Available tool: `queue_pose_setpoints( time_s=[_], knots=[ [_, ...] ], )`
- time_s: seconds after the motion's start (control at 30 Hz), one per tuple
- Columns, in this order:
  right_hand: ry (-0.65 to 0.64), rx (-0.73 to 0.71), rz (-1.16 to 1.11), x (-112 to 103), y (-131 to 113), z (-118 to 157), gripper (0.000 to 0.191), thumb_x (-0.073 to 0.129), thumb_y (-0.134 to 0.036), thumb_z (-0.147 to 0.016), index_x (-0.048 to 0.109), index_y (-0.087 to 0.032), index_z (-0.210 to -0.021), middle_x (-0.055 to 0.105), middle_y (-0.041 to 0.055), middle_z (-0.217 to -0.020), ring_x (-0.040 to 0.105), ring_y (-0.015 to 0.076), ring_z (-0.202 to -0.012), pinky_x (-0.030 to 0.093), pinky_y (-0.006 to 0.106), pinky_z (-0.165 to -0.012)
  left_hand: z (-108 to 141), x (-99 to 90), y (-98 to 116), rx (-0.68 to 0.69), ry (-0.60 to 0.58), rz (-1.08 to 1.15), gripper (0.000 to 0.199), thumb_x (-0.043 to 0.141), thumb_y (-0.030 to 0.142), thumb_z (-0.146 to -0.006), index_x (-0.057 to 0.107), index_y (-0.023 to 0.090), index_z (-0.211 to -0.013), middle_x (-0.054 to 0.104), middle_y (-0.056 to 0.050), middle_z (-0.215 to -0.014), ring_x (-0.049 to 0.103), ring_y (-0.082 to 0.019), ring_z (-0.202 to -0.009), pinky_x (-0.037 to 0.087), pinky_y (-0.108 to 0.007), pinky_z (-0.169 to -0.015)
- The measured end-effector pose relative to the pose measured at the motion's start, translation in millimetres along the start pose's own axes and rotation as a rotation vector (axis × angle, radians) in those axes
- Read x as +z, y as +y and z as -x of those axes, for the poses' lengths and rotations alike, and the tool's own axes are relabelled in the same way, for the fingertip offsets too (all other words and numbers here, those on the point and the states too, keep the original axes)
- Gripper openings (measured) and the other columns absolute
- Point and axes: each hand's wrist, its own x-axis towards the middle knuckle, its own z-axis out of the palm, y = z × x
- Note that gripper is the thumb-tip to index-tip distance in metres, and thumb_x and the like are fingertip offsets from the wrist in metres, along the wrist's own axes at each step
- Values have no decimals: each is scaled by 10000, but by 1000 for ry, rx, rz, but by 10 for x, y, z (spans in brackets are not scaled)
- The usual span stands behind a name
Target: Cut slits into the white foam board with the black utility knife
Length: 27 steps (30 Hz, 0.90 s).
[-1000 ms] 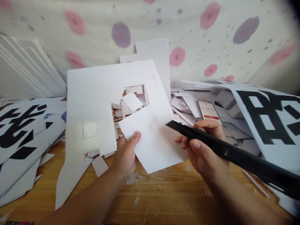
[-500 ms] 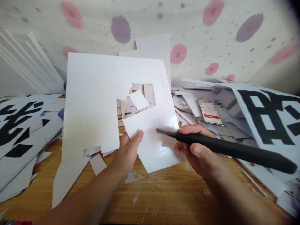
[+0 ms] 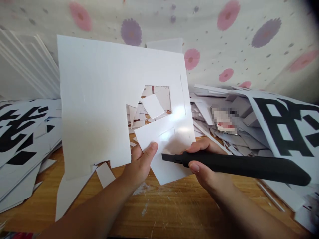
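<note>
A large white board [image 3: 94,76] with cut-out openings is raised over the table in the middle of the view. My left hand [image 3: 142,162] pinches its lower part, the thumb on the front face. Thin slits show in the board's right part. My right hand [image 3: 206,162] is closed round a black cutter knife [image 3: 244,166], whose dark blade points left in front of the board's lower right part. Fingers of that hand are also at the board's right edge. Whether the blade touches the surface I cannot tell.
White offcuts [image 3: 106,174] lie on the wooden table [image 3: 164,212]. Sheets with black characters lie at the left [image 3: 22,142] and right [image 3: 281,129]. A partly blurred phone [image 3: 225,122] rests among scraps. White boards [image 3: 25,66] lean at the back left, before a flowered backdrop [image 3: 206,36].
The board has come closer and tilted up, its top edge now higher. The knife has turned nearly level, and its blade tip has shifted slightly left and down.
</note>
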Motion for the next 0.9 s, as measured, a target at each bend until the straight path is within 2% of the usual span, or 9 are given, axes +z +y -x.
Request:
queue_pose_setpoints(
  time_s=[0.27,0.67,0.9],
  knots=[
    [27,-38,55,29,-39,-7,205,767,-342,-709,638,-263,-848,696,-5,-706,659,163,-600,524,259,-490,30,51,97,45,47,9,306,713,474,-773,715,252,-984,723,-75,-1009,640,-322,-983,496,-410,-899],
    [28,5,39,9,17,-4,245,771,-384,-707,627,-245,-848,712,11,-731,667,172,-608,525,268,-497,30,91,194,84,9,-53,311,679,535,-776,741,233,-821,717,-78,-835,633,-275,-751,493,-351,-678],
    [6,-1,27,-17,68,0,258,759,-404,-727,623,-242,-875,700,15,-742,690,197,-680,554,302,-551,30,39,132,93,-23,-26,309,669,502,-800,738,227,-923,727,-78,-880,646,-284,-835,511,-359,-775]
  ],
)
